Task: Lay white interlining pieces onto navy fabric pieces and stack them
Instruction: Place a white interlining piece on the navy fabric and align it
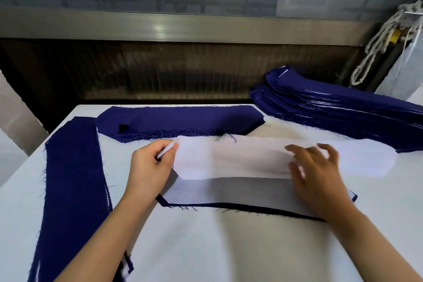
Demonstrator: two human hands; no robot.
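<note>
Left hand (151, 167) pinches the left end of the interlining (229, 158); right hand (315, 171) rests on it, fingers spread. Navy piece (274, 212) shows along the near edge; bare desk (229, 249) nearer.

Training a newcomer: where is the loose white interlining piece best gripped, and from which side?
Pinch the white interlining piece at its short left end, from the left, as the left hand does. It is long, thin and limp, so probably an end pinch with the right hand resting on it keeps it spread.
</note>
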